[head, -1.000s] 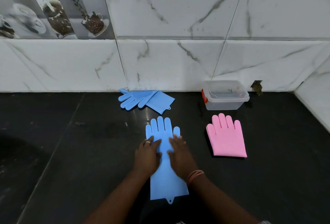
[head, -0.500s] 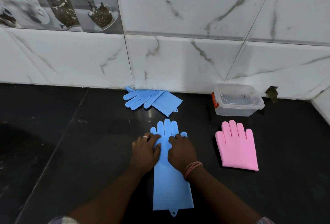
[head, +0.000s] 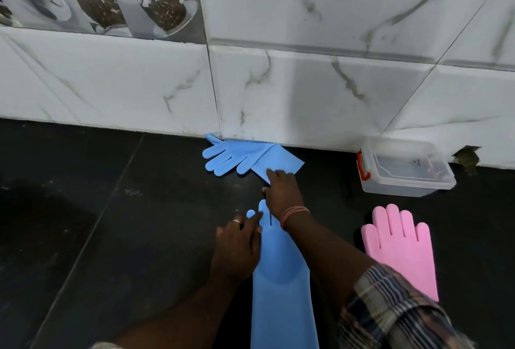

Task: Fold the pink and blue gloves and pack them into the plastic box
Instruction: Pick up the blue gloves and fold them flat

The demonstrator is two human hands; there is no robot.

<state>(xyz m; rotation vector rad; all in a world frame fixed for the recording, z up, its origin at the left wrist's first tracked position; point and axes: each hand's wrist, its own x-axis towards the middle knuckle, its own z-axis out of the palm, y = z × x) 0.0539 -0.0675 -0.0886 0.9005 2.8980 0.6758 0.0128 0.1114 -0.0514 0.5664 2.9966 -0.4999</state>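
Note:
A long blue glove (head: 281,279) lies flat on the black counter in front of me, fingers pointing toward the wall. My left hand (head: 237,248) rests on its left edge near the fingers, pressing it down. My right hand (head: 282,192) stretches past it, and the fingertips touch the near cuff corner of a second blue glove (head: 239,156) that lies by the wall; the thumb stays apart from the cuff. A pink glove (head: 401,248) lies flat at the right. The clear plastic box (head: 404,181) with a red latch stands against the wall, lid on.
A white marble-tiled wall (head: 306,92) runs along the back of the counter. A small dark hole with debris (head: 468,158) sits in the wall right of the box. Bare black counter (head: 97,223) spreads to the left.
My right hand left the near blue glove and reached forward to the far blue glove's cuff. My left hand stayed on the near glove. The camera moved closer and lower.

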